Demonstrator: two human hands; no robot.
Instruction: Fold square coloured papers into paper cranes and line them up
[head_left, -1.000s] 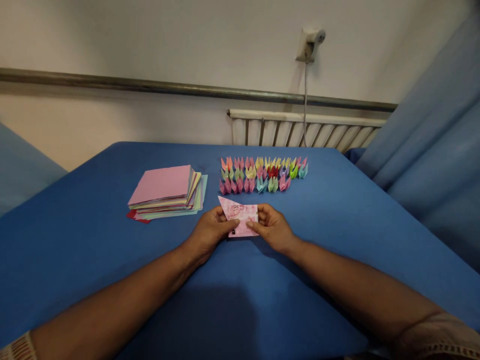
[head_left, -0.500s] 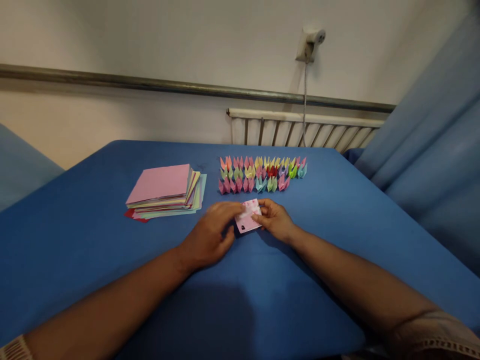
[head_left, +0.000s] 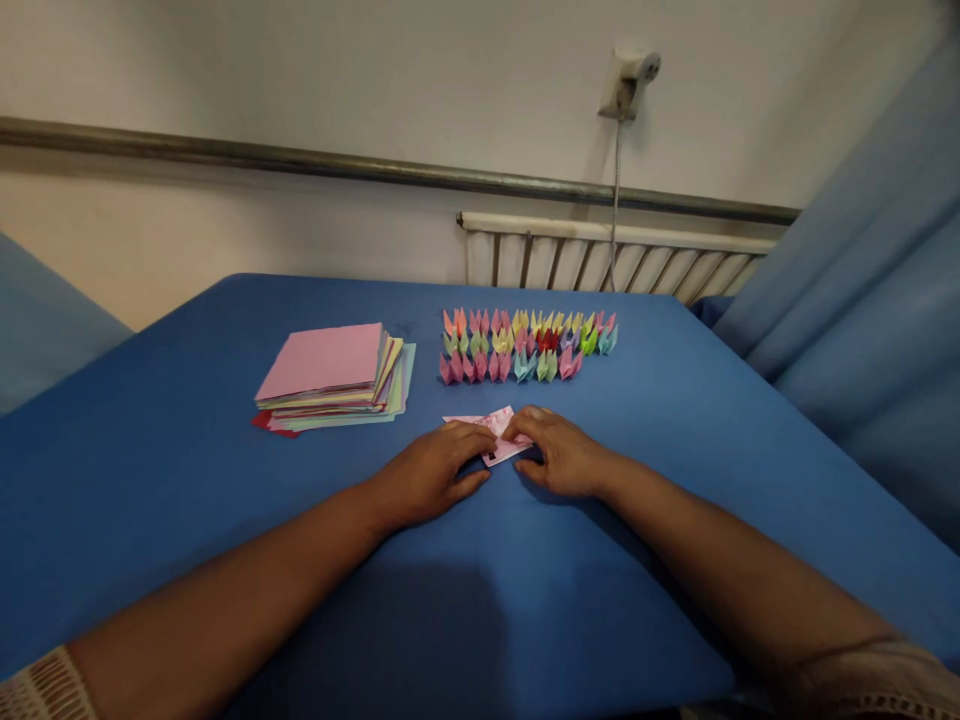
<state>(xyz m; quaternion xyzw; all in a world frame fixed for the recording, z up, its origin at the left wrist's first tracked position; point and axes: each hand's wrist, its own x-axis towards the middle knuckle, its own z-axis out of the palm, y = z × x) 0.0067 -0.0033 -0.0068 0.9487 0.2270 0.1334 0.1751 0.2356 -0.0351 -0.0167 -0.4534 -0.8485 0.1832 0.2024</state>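
Observation:
A folded piece of pink patterned paper [head_left: 500, 421] lies on the blue table in front of me, with a small dark mark near its lower edge. One pointed flap sticks out to the left. My left hand [head_left: 431, 474] rests its outstretched fingers on the left part of the paper, thumb apart and off it. From the right, my right hand [head_left: 564, 452] has bent fingers gripping the folded layers at the upper right. Its fingers partly cover the paper. Just beyond, several small folded paper cranes [head_left: 501, 367] in many colours stand in rows.
Left of the cranes is a thick stack of coloured paper sheets [head_left: 326, 358], pink on top. Blue cloth covers the table [head_left: 645, 400]. Behind it are a radiator [head_left: 555, 225], a metal pipe [head_left: 300, 160] and a plugged-in cord [head_left: 616, 180]. A blue curtain [head_left: 885, 300] hangs at right.
The compact pink paper, held up by my right hand before, now lies lower with a flap spread leftward. My left fingers have come down onto it, and my right hand has turned over its top.

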